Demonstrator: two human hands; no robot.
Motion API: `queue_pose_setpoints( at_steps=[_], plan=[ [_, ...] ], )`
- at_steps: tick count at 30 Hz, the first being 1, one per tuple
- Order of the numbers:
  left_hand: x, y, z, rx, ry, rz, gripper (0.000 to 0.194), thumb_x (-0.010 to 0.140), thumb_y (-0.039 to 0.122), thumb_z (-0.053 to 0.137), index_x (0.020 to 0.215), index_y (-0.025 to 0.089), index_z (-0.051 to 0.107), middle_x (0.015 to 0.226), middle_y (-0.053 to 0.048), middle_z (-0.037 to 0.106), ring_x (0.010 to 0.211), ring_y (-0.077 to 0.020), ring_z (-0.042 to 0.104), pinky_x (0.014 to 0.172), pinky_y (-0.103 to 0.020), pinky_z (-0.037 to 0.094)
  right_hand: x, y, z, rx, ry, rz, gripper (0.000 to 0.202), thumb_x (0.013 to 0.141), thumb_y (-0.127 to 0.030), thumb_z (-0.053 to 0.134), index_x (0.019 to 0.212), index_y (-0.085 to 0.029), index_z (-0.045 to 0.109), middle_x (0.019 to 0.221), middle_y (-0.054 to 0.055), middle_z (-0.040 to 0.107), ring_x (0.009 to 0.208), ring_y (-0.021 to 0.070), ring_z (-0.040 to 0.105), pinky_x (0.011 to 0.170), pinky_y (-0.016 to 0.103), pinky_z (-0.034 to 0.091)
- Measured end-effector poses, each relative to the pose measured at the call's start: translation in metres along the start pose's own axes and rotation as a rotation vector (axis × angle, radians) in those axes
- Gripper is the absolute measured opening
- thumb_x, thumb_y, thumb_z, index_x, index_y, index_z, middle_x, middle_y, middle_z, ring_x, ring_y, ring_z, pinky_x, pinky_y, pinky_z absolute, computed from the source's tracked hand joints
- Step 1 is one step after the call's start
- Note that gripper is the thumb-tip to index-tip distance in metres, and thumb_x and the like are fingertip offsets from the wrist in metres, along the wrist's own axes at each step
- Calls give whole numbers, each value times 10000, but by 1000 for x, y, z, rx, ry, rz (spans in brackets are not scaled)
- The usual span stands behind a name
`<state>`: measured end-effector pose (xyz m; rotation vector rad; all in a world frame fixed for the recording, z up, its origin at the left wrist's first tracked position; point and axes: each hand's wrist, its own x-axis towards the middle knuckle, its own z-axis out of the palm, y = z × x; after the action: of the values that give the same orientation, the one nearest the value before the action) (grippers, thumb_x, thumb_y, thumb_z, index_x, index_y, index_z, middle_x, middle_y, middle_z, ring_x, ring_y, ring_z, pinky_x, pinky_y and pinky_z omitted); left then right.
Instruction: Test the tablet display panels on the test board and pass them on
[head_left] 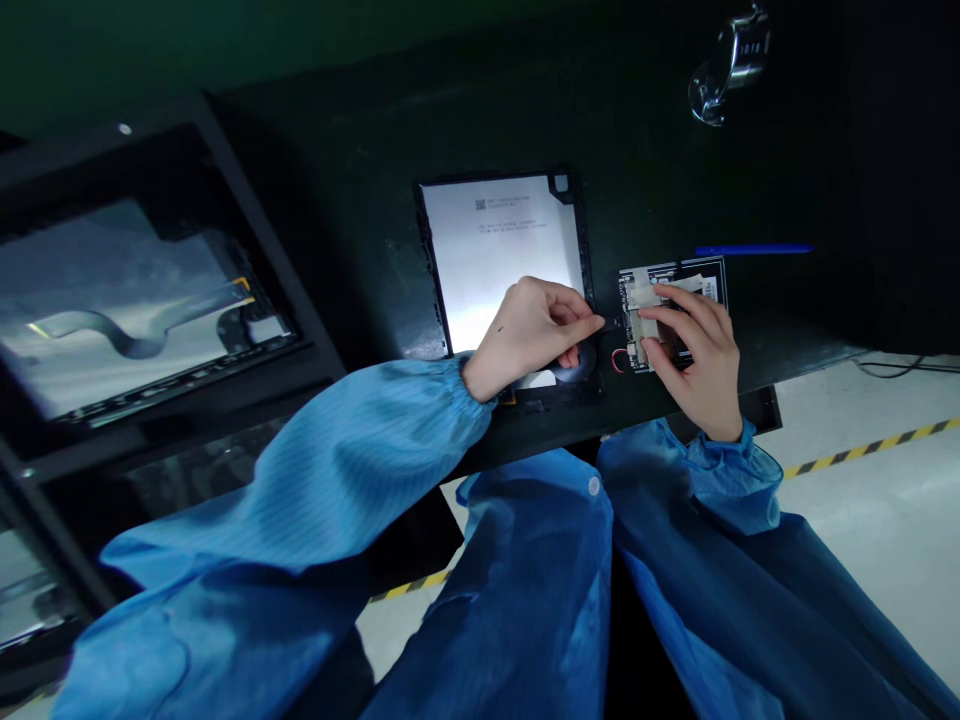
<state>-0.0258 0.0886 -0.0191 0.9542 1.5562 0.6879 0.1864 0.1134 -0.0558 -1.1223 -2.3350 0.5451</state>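
An open tablet shell (504,250) with a silvery-white inner panel lies on the dark bench. My left hand (529,335) rests on its lower right corner, fingers pinched together at the frame's edge; what they pinch is too small to tell. Just right of the shell sits a small circuit board (709,275) with pale tape and a red wire. My right hand (694,350) lies over that board, fingers pressing its taped left part. Both arms wear blue sleeves.
A black rack (150,290) at the left holds another tablet panel with a flat cable. A blue pen (750,249) lies behind the board. A shiny metal fixture (727,65) stands at the back right. The bench edge runs near my body, floor with yellow-black tape (870,452) beyond.
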Motion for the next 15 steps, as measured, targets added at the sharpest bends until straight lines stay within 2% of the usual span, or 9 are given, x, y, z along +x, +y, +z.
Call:
queue_pose_setpoints(
  at_steps=[7, 15],
  plan=[
    [1, 2, 2, 2, 2, 4, 205, 824, 126, 698, 624, 138, 656, 424, 15, 594, 346, -82, 527, 380, -157, 407, 0, 0, 0, -6, -4, 0, 220, 967, -275, 544, 1132, -282, 690, 1321, 32, 668, 1224, 265, 591, 1064, 468, 484],
    [2, 5, 1, 11, -15, 26, 206, 827, 131, 687, 623, 136, 660, 437, 10, 600, 351, -82, 533, 383, -156, 409, -1, 2, 0, -72, -60, -52, 304, 966, -222, 539, 1178, -352, 713, 1382, -4, 633, 1267, 273, 554, 1062, 506, 471]
  ],
)
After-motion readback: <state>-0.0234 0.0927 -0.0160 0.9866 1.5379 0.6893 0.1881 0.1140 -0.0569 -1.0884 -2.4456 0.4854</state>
